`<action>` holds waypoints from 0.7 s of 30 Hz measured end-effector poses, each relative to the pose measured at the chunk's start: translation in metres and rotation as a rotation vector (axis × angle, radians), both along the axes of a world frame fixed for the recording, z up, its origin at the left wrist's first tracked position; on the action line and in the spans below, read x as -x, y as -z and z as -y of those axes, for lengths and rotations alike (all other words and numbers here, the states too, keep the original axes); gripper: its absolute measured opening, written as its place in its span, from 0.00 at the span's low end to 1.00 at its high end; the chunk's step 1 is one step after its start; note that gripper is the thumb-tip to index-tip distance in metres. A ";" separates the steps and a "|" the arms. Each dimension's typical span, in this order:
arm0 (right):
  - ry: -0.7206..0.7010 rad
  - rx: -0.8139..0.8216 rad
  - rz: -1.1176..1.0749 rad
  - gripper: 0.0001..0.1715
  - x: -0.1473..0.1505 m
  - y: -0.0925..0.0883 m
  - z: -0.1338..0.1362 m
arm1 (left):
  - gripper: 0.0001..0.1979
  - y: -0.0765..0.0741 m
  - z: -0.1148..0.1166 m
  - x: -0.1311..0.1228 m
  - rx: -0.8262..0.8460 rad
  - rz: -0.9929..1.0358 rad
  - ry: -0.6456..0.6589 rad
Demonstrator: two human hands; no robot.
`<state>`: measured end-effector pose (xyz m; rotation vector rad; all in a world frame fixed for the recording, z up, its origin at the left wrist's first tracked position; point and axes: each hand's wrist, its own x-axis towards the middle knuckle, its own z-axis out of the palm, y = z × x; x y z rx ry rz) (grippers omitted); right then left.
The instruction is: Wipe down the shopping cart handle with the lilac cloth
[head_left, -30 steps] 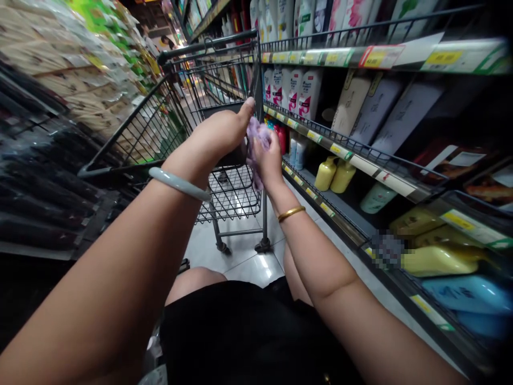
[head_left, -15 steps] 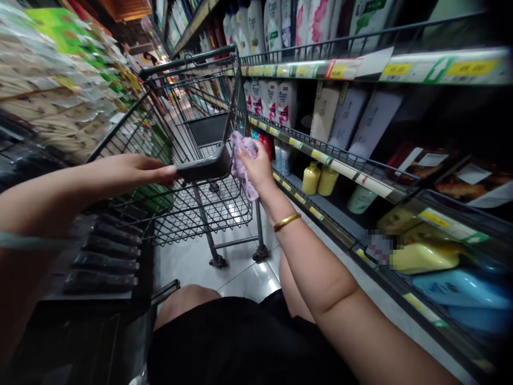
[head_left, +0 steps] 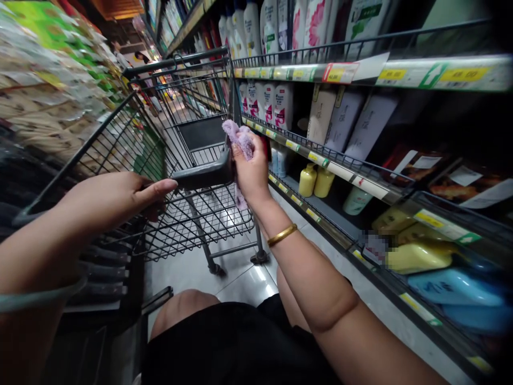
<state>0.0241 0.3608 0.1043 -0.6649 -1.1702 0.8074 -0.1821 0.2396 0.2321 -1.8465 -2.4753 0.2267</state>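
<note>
A dark wire shopping cart [head_left: 208,176] stands in front of my knees. My left hand [head_left: 116,198] is closed on the left part of its black handle; the thumb lies along the top and the other fingers are mostly hidden beneath. In my right hand [head_left: 252,166] is a fluffy lilac cloth [head_left: 236,133], bunched between the fingers. The cloth presses against the right end of the handle, where it meets the cart's side frame, and one end hangs below my hand. A gold bangle circles my right wrist, and a pale one circles the left.
Shelves [head_left: 340,171] of shampoo bottles and boxes run close along the right side. Yellow bottles [head_left: 308,179] stand on a lower shelf. Stacked packaged goods [head_left: 40,107] line the left. Pale floor tiles [head_left: 248,283] show under the cart. People stand far down the aisle.
The cart has turned slightly and come a little closer. My right hand and the lilac cloth have shifted slightly left on the frame, and my left hand sits lower in view.
</note>
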 end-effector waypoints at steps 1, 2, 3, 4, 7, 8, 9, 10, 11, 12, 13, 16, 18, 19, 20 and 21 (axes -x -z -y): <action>0.005 -0.017 -0.003 0.17 -0.001 0.001 -0.002 | 0.45 0.000 0.003 -0.006 0.030 -0.071 -0.021; 0.007 -0.036 -0.007 0.16 -0.003 0.001 -0.004 | 0.45 -0.001 0.005 -0.013 0.052 -0.135 -0.041; 0.005 -0.052 -0.010 0.15 -0.005 0.001 -0.005 | 0.45 -0.001 0.008 -0.019 0.069 -0.166 -0.052; -0.002 -0.062 -0.006 0.14 -0.008 0.001 -0.006 | 0.44 -0.002 0.010 -0.025 0.077 -0.164 -0.056; -0.018 -0.050 0.022 0.14 -0.017 0.002 -0.010 | 0.47 -0.004 0.013 -0.039 0.111 -0.139 -0.071; -0.020 -0.039 0.030 0.14 -0.020 0.003 -0.011 | 0.48 -0.004 0.013 -0.043 0.123 -0.136 -0.074; -0.019 -0.030 0.031 0.15 -0.023 0.004 -0.013 | 0.50 -0.005 0.014 -0.048 0.130 -0.133 -0.076; -0.015 -0.024 0.029 0.16 -0.026 0.006 -0.015 | 0.50 -0.005 0.014 -0.053 0.129 -0.132 -0.080; -0.008 -0.020 0.025 0.16 -0.029 0.008 -0.018 | 0.51 -0.006 0.015 -0.059 0.125 -0.127 -0.081; 0.001 -0.016 0.019 0.17 -0.033 0.011 -0.022 | 0.50 -0.006 0.015 -0.065 0.114 -0.124 -0.082; 0.007 -0.006 0.018 0.17 -0.037 0.015 -0.026 | 0.50 -0.007 0.015 -0.071 0.101 -0.123 -0.083; -0.042 0.109 0.052 0.17 -0.052 0.027 -0.036 | 0.52 -0.007 0.014 -0.090 0.056 -0.121 -0.083; -0.114 0.213 0.052 0.17 -0.062 0.031 -0.039 | 0.54 -0.008 0.012 -0.100 0.041 -0.089 -0.068; -0.141 0.242 0.037 0.18 -0.067 0.031 -0.039 | 0.54 -0.008 0.010 -0.104 0.038 -0.068 -0.059; -0.153 0.240 0.010 0.20 -0.071 0.028 -0.038 | 0.54 -0.008 0.009 -0.108 0.036 -0.048 -0.051; -0.150 0.208 -0.024 0.22 -0.075 0.024 -0.036 | 0.55 -0.009 0.008 -0.111 0.039 -0.031 -0.050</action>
